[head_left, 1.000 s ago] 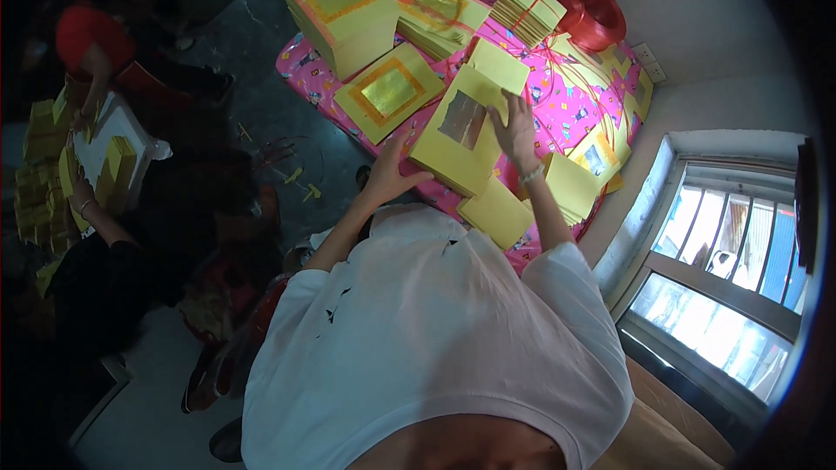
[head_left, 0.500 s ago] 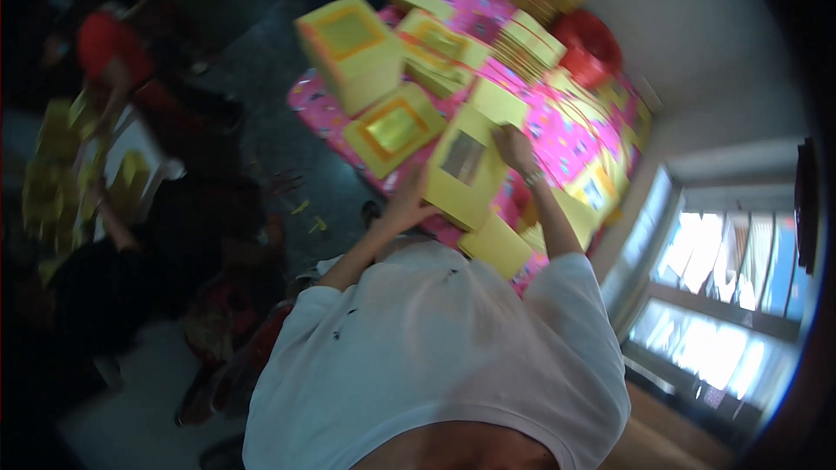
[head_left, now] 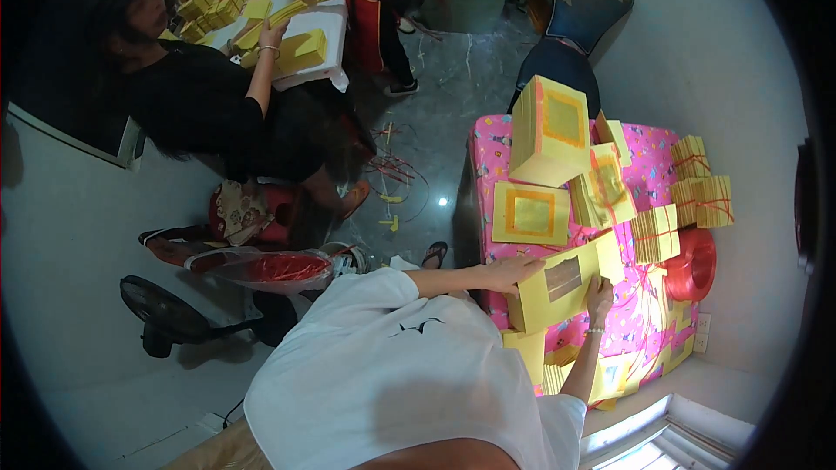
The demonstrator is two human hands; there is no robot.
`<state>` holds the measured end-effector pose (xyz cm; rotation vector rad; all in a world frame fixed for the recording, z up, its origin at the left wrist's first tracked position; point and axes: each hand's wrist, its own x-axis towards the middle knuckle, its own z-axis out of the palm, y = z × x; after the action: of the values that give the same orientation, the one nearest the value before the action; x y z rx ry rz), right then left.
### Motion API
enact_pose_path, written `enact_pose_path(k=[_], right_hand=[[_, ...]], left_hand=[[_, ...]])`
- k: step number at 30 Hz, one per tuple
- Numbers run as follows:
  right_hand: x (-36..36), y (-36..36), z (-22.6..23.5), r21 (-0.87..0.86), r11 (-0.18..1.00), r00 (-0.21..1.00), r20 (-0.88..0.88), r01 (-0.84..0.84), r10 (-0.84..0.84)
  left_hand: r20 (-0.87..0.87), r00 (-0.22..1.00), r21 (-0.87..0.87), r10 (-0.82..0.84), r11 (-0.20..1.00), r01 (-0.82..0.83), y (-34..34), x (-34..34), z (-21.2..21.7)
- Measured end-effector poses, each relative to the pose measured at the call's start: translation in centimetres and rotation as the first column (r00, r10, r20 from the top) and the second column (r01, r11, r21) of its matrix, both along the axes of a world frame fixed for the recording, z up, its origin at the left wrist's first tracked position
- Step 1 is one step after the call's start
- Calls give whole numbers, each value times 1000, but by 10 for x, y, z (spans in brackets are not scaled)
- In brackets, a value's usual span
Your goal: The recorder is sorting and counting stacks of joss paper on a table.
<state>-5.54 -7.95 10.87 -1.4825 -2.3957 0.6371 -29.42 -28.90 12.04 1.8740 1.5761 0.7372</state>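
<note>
Left hand [head_left: 514, 273] and right hand [head_left: 600, 296] both touched the yellow paper stack [head_left: 537, 300] near the pink surface [head_left: 494, 155]'s left edge, couldn't tell if fingers actually gripped it.

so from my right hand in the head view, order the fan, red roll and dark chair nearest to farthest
1. Red roll, right of the right hand
2. Dark chair, beyond the pink cover
3. Fan, far left
</note>
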Motion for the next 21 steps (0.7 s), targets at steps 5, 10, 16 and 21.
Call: enact_pose_path(k=[5,10,16,21], right_hand=[[6,4,-10,51,998,999,-38,-30,32],[3,1,-9,42,999,1000,-10,1,0],[4,2,-10,45,999,1000,-18,1,0],[2,0,-5,-24,1000,1000,13,6,-5]], left_hand=[[-16,1000,-11,9,1000,-9,-2,3,2],[79,996,-78,-38,996,45,-3,-1,12],[74,997,-54,-38,998,42,-6,-3,14],[217,976,17,-15,1000,12,-7,-8,8]])
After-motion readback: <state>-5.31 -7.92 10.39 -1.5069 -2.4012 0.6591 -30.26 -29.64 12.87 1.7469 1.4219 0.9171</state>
